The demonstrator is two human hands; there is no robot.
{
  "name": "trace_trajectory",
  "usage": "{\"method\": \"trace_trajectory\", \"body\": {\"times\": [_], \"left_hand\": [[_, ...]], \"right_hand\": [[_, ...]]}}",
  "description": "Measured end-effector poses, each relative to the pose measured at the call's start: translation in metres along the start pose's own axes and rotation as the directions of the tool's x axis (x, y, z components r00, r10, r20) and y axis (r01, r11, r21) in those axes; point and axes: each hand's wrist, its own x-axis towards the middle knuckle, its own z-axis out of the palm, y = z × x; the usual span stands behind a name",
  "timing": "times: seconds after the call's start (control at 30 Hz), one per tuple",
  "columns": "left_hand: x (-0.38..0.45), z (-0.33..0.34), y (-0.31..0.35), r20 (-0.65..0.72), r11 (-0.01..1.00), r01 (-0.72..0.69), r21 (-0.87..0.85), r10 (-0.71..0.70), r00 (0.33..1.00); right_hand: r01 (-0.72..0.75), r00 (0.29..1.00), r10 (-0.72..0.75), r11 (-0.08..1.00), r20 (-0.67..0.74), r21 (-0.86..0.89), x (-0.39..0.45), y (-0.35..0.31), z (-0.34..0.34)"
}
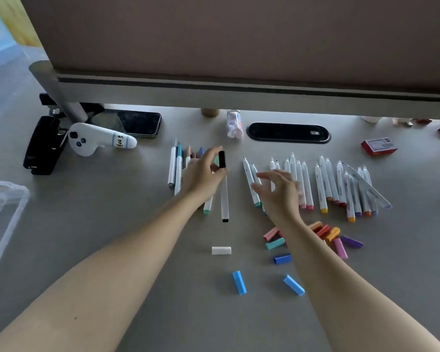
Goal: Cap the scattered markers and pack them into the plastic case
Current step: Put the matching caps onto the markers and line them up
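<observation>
My left hand [201, 174] holds a white marker with a black cap [224, 196] near its capped end, at the right of a row of capped markers [176, 168]. My right hand [277, 191] hovers with spread, relaxed fingers over the left end of a row of several uncapped white markers [325, 186]. Loose caps lie nearer me: a white cap [221, 250], two light blue caps [239, 282] [293, 285], a dark blue one [282, 259], and a cluster of coloured caps [338, 237]. The clear plastic case [3, 214] sits at the left edge.
A phone [132, 121], a white plush toy [99, 141] and a black stapler [42, 146] lie at the back left. A small bottle [234, 123], a black cable grommet [288, 132] and a red box [379, 146] sit behind the markers. A clear ruler [368, 186] rests on the uncapped markers.
</observation>
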Motion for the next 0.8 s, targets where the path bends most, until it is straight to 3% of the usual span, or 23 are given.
{"method": "trace_trajectory", "body": {"times": [0.13,0.3,0.5,0.67,0.8], "left_hand": [[0.016,0.006,-0.011,-0.004,0.978,-0.063,0.200,0.065,0.998],[0.022,0.012,-0.022,0.000,0.946,-0.095,0.311,0.099,0.995],[0.018,0.008,-0.021,-0.013,0.946,-0.050,0.321,0.057,0.998],[-0.008,0.006,-0.007,0.001,0.968,-0.093,0.232,0.095,0.995],[-0.041,0.018,0.008,0.137,0.945,-0.191,0.265,0.160,0.978]], "right_hand": [[-0.013,1.000,0.017,0.977,0.017,-0.213,0.008,-0.002,0.013],[-0.043,0.999,0.039,0.966,-0.022,-0.255,0.014,-0.004,0.023],[-0.085,0.995,0.083,0.996,-0.054,-0.040,0.015,-0.010,0.018],[-0.137,0.988,0.154,0.910,-0.012,0.392,0.003,-0.015,-0.010],[-0.139,0.990,0.125,0.889,0.062,0.437,-0.015,-0.005,-0.036]]}}
